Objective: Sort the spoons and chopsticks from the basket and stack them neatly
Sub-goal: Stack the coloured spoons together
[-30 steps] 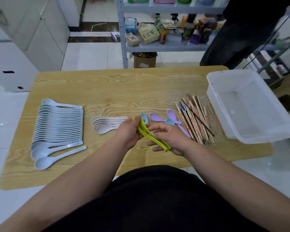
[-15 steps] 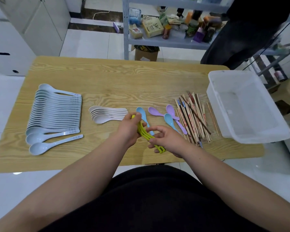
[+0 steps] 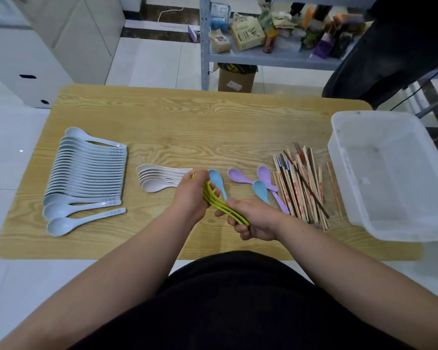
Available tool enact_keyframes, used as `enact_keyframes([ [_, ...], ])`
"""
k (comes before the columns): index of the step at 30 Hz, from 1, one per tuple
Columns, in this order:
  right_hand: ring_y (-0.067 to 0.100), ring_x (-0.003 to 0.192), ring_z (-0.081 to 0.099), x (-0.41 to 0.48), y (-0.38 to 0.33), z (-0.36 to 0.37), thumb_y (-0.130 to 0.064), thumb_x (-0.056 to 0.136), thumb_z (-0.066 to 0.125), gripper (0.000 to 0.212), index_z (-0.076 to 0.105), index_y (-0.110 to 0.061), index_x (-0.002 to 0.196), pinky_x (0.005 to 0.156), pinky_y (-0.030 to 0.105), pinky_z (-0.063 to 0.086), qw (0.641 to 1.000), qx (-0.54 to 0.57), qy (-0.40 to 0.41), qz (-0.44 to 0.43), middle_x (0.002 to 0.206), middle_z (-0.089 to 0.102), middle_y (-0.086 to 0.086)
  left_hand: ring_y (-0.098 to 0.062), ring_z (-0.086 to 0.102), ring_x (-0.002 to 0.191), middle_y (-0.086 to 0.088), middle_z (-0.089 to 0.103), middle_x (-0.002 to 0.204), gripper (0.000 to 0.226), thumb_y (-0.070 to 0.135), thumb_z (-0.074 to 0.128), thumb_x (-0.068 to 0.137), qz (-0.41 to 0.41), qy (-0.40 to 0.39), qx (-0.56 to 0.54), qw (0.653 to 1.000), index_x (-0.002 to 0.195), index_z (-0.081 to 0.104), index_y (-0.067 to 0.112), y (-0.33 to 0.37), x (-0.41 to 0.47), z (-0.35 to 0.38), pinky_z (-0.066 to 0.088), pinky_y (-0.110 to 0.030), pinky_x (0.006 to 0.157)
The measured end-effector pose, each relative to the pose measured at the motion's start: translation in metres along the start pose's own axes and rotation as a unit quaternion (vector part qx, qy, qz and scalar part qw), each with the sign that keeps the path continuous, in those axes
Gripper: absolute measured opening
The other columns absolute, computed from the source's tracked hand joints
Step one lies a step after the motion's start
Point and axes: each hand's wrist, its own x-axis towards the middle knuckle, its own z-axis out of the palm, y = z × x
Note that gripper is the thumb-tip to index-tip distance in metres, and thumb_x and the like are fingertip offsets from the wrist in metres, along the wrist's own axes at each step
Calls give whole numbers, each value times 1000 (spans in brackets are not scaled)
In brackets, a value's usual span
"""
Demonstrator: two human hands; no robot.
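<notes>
Both hands hold a nested bunch of yellow-green spoons (image 3: 214, 199) just above the wooden table (image 3: 187, 122). My left hand (image 3: 191, 195) grips the bowl end; my right hand (image 3: 253, 218) grips the handle end. A long row of pale blue spoons (image 3: 86, 173) lies at the left, with a small stack of white spoons (image 3: 159, 179) beside it. Loose blue spoons (image 3: 216, 181) and purple spoons (image 3: 239, 176) lie beyond my hands. The chopsticks (image 3: 304, 188) lie in a loose pile to the right.
A clear plastic basket (image 3: 349, 188) stands at the table's right edge. Behind the table are a metal shelf (image 3: 276, 56) with packets and a cardboard box (image 3: 235, 80) on the floor. A person in dark trousers (image 3: 390, 54) stands at the far right. White cabinets are at the left.
The view has tilted down slightly. My hands keep hold of the yellow-green spoons, and the blue spoon behind my left hand now shows more fully.
</notes>
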Motion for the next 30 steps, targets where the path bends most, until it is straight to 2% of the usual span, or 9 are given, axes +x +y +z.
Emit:
enact_keyframes([
  [5, 9, 52, 35, 12, -1, -18, -50, 102, 49, 47, 70, -10, 115, 50, 24, 23, 998, -52, 8, 17, 71, 50, -3, -27, 64, 84, -11, 59, 89, 7, 9, 52, 96, -16, -6, 28, 999, 90, 53, 12, -7, 14, 2, 54, -52, 90],
  [8, 10, 52, 35, 20, -11, -36, -47, 100, 51, 39, 72, -15, 109, 49, 25, 23, 987, -154, 40, 19, 75, 49, -1, -32, 70, 87, -16, 66, 100, 9, 7, 50, 93, -50, -6, 156, 986, 99, 57, 7, -6, 31, 2, 58, -54, 85],
  [11, 12, 67, 50, 28, -25, -63, -50, 99, 48, 30, 71, -30, 98, 61, 28, 38, 931, -356, 82, 2, 79, 57, -7, -30, 72, 81, -20, 69, 98, 19, 3, 51, 91, -76, -23, 300, 950, 107, 60, 4, 0, 50, 4, 62, -40, 69],
  [14, 15, 84, 58, 41, -42, -86, -48, 98, 48, 26, 67, -29, 95, 71, 30, 42, 869, -479, 110, -64, 80, 60, -7, -26, 74, 71, -17, 70, 93, 17, 3, 54, 88, -47, -46, 409, 910, 102, 64, 7, 10, 70, 15, 63, -34, 66],
  [17, 25, 94, 60, 61, -60, -108, -44, 93, 46, 30, 67, -24, 102, 74, 35, 47, 810, -556, 137, -126, 93, 65, 0, -22, 74, 67, -9, 75, 80, 20, 8, 56, 83, 24, -62, 523, 850, 97, 67, 16, 20, 98, 32, 57, -26, 54],
  [19, 30, 101, 60, 77, -67, -121, -42, 91, 47, 35, 67, -18, 106, 80, 39, 49, 783, -578, 162, -167, 105, 66, 7, -23, 73, 74, -1, 75, 75, 24, 12, 57, 81, 84, -52, 594, 798, 100, 66, 22, 26, 114, 42, 54, -31, 58],
  [24, 33, 113, 56, 116, -75, -146, -39, 96, 53, 40, 62, -14, 126, 92, 42, 48, 752, -593, 204, -203, 120, 62, 12, -32, 56, 94, -15, 61, 105, 28, 5, 55, 86, 287, -55, 675, 678, 114, 58, 7, 13, 161, 46, 35, -33, 72],
  [27, 34, 119, 52, 135, -76, -153, -34, 97, 56, 40, 59, -17, 133, 94, 39, 44, 738, -605, 221, -202, 124, 59, 12, -41, 55, 89, -23, 59, 99, 31, 9, 46, 79, 344, -80, 708, 611, 107, 58, -1, 0, 180, 38, 33, -37, 75],
  [30, 38, 113, 53, 151, -68, -154, -27, 94, 60, 36, 64, -12, 127, 91, 44, 48, 730, -606, 236, -212, 116, 61, 16, -41, 55, 85, -22, 58, 96, 43, 21, 38, 72, 366, -87, 729, 572, 103, 57, -1, -5, 193, 34, 34, -38, 78],
])
